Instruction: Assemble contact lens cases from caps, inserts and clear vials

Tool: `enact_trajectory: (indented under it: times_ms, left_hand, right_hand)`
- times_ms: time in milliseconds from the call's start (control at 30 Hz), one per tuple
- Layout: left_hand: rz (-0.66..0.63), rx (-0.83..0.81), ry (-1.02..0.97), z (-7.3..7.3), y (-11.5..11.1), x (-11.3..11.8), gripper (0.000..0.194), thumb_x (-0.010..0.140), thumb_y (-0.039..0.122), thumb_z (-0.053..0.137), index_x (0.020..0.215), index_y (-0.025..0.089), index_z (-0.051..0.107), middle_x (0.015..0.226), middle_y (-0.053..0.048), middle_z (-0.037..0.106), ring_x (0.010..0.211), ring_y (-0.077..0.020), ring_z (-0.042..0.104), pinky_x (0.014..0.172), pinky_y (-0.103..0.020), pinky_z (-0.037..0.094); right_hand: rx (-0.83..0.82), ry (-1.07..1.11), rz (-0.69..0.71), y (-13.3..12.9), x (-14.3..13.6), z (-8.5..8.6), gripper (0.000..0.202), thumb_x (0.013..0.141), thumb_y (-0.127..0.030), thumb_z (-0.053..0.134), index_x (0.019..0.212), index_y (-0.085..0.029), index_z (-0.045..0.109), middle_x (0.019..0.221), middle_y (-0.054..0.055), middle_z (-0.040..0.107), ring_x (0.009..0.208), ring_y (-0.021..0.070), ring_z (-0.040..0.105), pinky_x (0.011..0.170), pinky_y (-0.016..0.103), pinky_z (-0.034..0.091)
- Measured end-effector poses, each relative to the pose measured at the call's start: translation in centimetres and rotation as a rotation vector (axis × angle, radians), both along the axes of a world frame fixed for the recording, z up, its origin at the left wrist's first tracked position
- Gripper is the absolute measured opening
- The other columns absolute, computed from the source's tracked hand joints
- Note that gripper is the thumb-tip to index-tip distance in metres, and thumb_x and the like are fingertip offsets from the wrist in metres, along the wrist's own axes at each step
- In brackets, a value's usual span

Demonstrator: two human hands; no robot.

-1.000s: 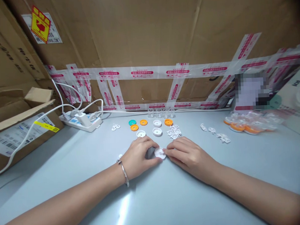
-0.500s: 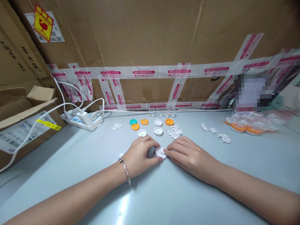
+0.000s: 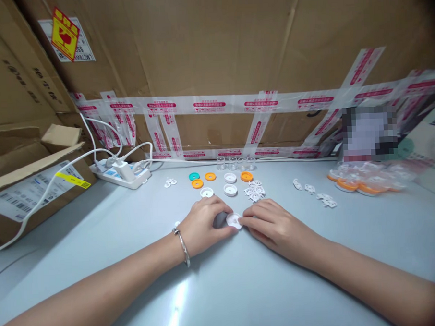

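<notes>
My left hand (image 3: 202, 226), a metal bangle on its wrist, and my right hand (image 3: 274, 225) meet at a small white round cap (image 3: 234, 221) lying on the grey table (image 3: 226, 287). Fingers of both hands pinch the cap from either side. Just behind my hands lie more white caps (image 3: 230, 190), orange rings (image 3: 197, 183), a teal ring (image 3: 194, 176) and a heap of small white plastic inserts (image 3: 254, 190). A row of small clear cups (image 3: 235, 162) stands at the back.
A white power strip (image 3: 119, 174) with plugged cables sits back left, beside an open cardboard box (image 3: 27, 185). Taped cardboard walls close the back. Bagged orange and clear parts (image 3: 366, 180) lie back right, with loose white inserts (image 3: 320, 197) near them.
Both hands stay on the white cap with barely any movement; the view has shifted slightly.
</notes>
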State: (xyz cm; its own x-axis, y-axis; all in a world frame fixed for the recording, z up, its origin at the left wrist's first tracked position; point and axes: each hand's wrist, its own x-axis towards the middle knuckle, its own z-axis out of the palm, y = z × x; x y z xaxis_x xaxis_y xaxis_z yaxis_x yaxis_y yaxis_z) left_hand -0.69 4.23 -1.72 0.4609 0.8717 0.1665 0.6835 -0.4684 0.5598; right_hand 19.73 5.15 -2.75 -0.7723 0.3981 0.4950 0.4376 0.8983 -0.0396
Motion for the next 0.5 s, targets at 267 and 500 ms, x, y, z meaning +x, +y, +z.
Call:
enact_trajectory:
  times_ms: [267,500]
  left_hand:
    - [0.103,0.044,-0.01,4.8,0.6,-3.5,0.016,0.081,0.031,0.055,0.085,0.02,0.066,0.088,0.0,0.067,0.08,-0.0143,0.059,0.064,-0.023,0.042]
    - [0.127,0.096,0.336,4.7,2.2,-6.1,0.016,0.078,0.021,0.051,0.071,0.017,0.065,0.077,-0.003,0.064,0.07,-0.016,0.058,0.068,-0.027,0.044]
  right_hand:
    - [-0.329,0.351,-0.194,0.7,0.9,0.2,0.015,0.084,-0.018,0.048,0.091,-0.021,0.061,0.086,0.004,0.065,0.081,0.0163,0.059,0.073,0.029,0.047]
    - [-0.507,0.415,-0.371,0.5,0.6,1.0,0.022,0.084,-0.033,0.05,0.067,-0.02,0.057,0.066,0.0,0.061,0.063,0.0136,0.056,0.06,0.025,0.044]
